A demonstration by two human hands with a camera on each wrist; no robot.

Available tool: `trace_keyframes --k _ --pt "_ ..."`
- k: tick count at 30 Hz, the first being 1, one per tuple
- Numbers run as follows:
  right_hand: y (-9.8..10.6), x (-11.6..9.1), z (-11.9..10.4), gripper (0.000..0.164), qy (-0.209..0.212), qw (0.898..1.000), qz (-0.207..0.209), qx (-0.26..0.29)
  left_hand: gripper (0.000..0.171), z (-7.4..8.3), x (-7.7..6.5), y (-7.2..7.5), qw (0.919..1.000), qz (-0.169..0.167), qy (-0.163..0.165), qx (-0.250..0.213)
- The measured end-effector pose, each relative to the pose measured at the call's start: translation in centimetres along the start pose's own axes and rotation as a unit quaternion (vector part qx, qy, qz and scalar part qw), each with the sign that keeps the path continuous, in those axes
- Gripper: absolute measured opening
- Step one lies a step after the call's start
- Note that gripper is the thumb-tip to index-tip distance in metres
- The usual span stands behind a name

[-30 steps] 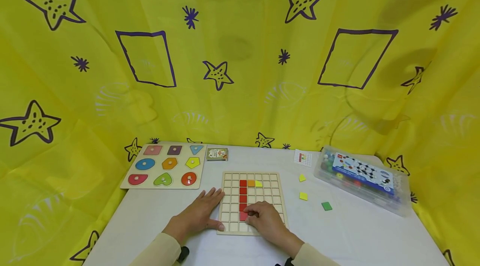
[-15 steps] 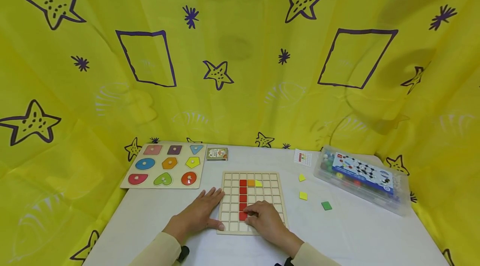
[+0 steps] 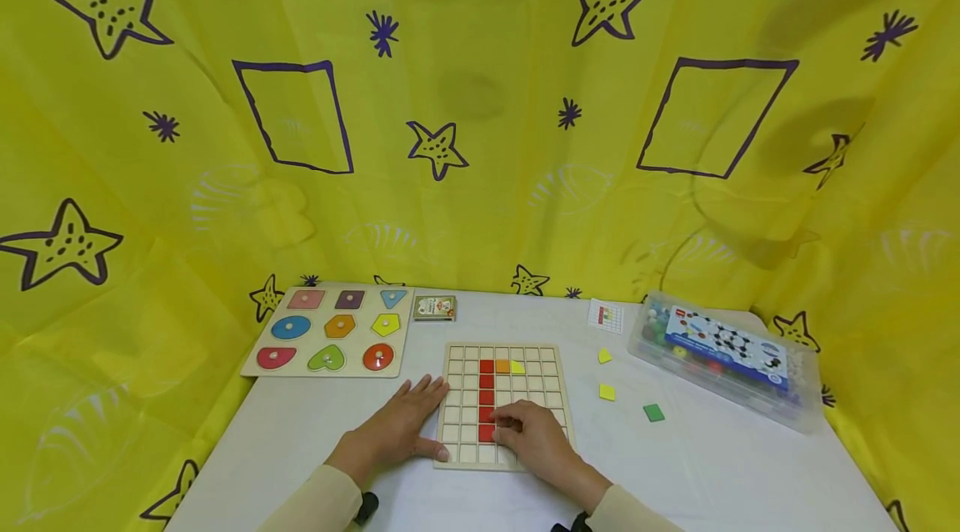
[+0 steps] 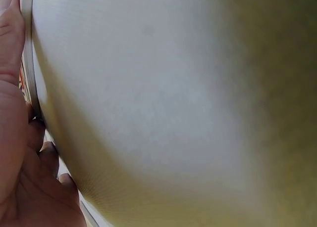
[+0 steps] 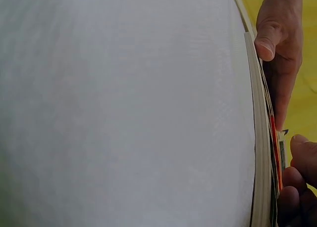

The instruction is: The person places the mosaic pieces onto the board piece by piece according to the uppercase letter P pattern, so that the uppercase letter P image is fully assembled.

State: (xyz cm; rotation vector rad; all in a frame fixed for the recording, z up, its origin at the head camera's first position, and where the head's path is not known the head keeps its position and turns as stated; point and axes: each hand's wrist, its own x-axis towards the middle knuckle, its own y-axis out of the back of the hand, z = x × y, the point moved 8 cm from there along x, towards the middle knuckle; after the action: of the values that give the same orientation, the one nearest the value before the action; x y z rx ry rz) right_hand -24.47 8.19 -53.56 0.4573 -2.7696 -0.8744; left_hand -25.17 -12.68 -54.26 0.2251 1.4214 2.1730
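A square wooden grid board (image 3: 528,454) lies on the table in the head view. A column of red square tiles (image 3: 487,397) fills part of it, with an orange tile (image 3: 502,366) and a yellow piece (image 3: 517,367) beside the topmost red one. My left hand (image 3: 397,428) rests along the board's left side, fingers extended and thumb near the lower left corner. My right hand (image 3: 534,436) hovers over the board with bent fingers, fingertips right beside the lowest red tile (image 3: 486,434), which lies in its cell. In the right wrist view, thumb and fingers show nothing between them.
Two loose yellow pieces (image 3: 606,392) and a green tile (image 3: 654,413) lie right of the board. Behind them are a small pattern card (image 3: 606,316) and a clear plastic box (image 3: 723,361). A shape puzzle (image 3: 327,332) and a small card box (image 3: 434,308) stand back left.
The lowest red tile, earlier tilted and lighter-looking under my right fingers, now lies flat in its cell. My right fingertips have drawn slightly right of it. My left hand has not moved.
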Motion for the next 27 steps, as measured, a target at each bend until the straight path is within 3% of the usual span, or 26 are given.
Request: trace_keyframes --k 9,13,23,27 --pt "1.8 0.4 1.0 0.018 -0.012 0.998 0.035 0.052 0.113 -0.2 0.1 -0.2 1.0 -0.001 0.005 0.001" --pt "3.3 0.5 2.0 0.017 -0.043 0.996 0.063 0.052 0.113 -0.3 0.1 -0.2 1.0 -0.001 0.006 0.001" --pt "8.4 -0.6 5.4 0.022 -0.112 0.986 0.116 0.047 0.114 -0.7 0.3 -0.5 0.9996 -0.004 0.027 -0.001" --pt "10.9 -1.5 7.1 0.025 -0.13 0.983 0.13 0.019 0.114 -0.8 0.3 -0.6 0.9996 -0.003 0.027 0.0"
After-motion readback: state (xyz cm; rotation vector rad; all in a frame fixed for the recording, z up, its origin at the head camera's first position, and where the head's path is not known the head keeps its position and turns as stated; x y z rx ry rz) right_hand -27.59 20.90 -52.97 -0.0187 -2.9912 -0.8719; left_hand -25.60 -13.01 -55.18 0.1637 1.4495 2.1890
